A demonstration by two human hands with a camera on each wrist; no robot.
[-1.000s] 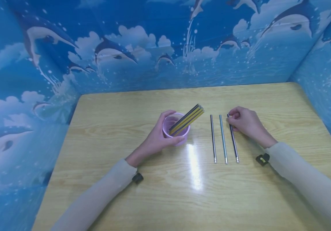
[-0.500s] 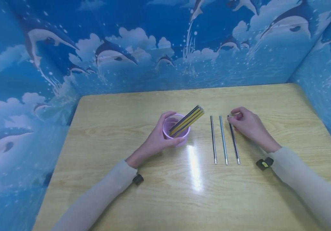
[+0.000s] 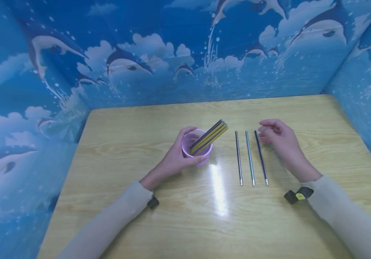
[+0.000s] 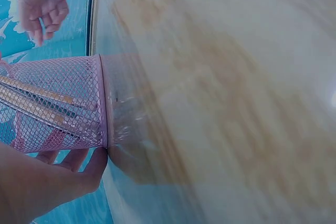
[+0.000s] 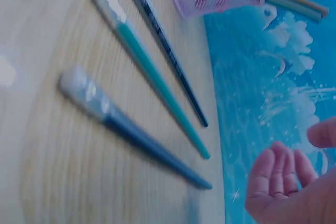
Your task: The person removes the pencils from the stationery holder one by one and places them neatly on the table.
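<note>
My left hand (image 3: 175, 155) grips a pink mesh pen cup (image 4: 65, 74), thumb and fingers around its sides. Leaning inside it is a bundle of yellow-and-black striped pencils (image 3: 209, 137) that sticks out to the upper right. To the right of the cup, three pencils lie side by side on the table: a black one (image 3: 238, 158), a teal one (image 5: 152, 77) and a dark blue one (image 5: 152, 145). Their eraser ends point toward me. Just right of the dark blue pencil's far end, my right hand (image 3: 284, 145) hovers with loosely bent fingers and holds nothing.
The wood-grain table (image 3: 124, 144) is enclosed at the back and sides by a blue dolphin-print cloth (image 3: 159, 79). A bright glare patch lies on the tabletop between the cup and the loose pencils.
My right hand has let go of the dark blue pencil's far end and drawn slightly to the right, its fingers loosening. The left hand and cup have stayed put.
</note>
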